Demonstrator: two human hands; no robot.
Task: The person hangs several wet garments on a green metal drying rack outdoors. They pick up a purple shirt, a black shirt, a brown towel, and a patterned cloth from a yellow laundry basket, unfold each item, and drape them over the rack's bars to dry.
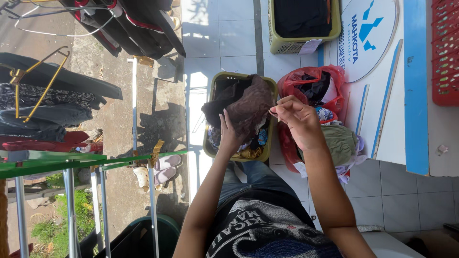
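Brown cloth [248, 107] (olive basket [208, 143], red bag [306, 76]).

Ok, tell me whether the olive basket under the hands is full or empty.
Full: the olive basket holds mixed clothes up to its rim, and both hands hold a brown garment above it.

Bare forearms, left hand [228, 136], right hand [297, 120], black printed T-shirt, blue jeans

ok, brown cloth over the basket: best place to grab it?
Grab the brown cloth along its upper hem, from the side of the right hand, which pinches that edge. The rest hangs loose over the basket and left hand.
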